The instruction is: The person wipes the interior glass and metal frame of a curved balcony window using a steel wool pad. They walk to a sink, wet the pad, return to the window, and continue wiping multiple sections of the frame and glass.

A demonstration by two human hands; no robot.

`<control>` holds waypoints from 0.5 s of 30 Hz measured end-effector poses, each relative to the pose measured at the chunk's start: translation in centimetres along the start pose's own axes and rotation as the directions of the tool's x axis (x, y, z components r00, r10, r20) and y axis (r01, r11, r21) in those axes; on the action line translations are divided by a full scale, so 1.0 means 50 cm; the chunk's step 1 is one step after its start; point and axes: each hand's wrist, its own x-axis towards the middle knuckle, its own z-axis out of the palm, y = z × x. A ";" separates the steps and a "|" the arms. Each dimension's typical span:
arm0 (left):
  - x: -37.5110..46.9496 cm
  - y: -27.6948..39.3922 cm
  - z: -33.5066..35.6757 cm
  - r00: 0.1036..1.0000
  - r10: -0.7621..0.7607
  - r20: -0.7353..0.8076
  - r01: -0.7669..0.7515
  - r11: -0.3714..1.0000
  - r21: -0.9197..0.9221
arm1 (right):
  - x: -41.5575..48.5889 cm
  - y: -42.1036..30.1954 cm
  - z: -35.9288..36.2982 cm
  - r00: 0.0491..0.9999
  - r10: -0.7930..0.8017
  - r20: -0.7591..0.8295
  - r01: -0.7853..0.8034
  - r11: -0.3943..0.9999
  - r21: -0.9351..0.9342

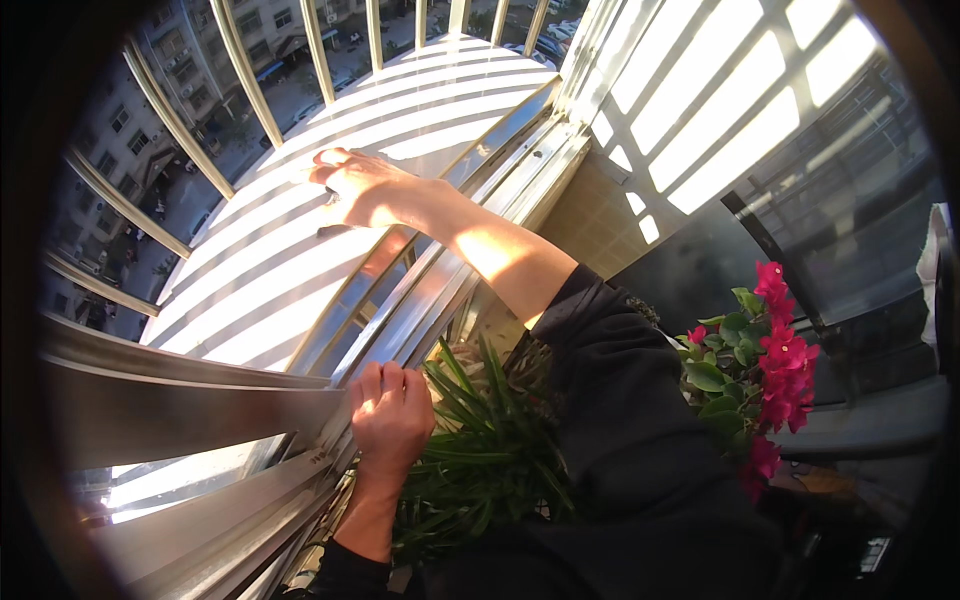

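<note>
My right hand (pixel 356 187) reaches out over the sunlit white ledge (pixel 277 247) beyond the window, its fingers bent downward. A small dark patch shows beneath the palm, too unclear to name; whether the fingers hold anything is hidden. My left hand (pixel 391 412) is curled over the metal window track (pixel 405 322), beside the lower end of the sliding sash frame (pixel 187 412). Bars of shadow cross the ledge. The forearm of my right hand passes over the track, and both sleeves are black.
Metal railing bars (pixel 244 71) stand along the ledge's outer rim, high above a street with parked cars. Long-leaved green plants (pixel 487 442) grow just inside the window. A bougainvillea with pink flowers (pixel 784 352) stands at the right, near a dark glossy panel (pixel 840 247).
</note>
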 end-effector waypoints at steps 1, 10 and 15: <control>0.000 0.000 0.000 1.000 -0.001 0.001 0.001 1.000 0.002 | 0.000 -0.016 0.019 1.000 -0.001 0.011 0.001 1.000 0.001; -0.001 0.001 -0.001 1.000 -0.012 -0.005 0.012 1.000 0.000 | -0.025 0.070 0.023 0.962 0.221 -0.161 -0.245 0.959 -0.145; -0.001 0.001 -0.001 1.000 -0.004 -0.017 0.003 1.000 -0.007 | -0.104 0.112 -0.111 0.907 -0.070 -0.415 0.006 0.988 -0.153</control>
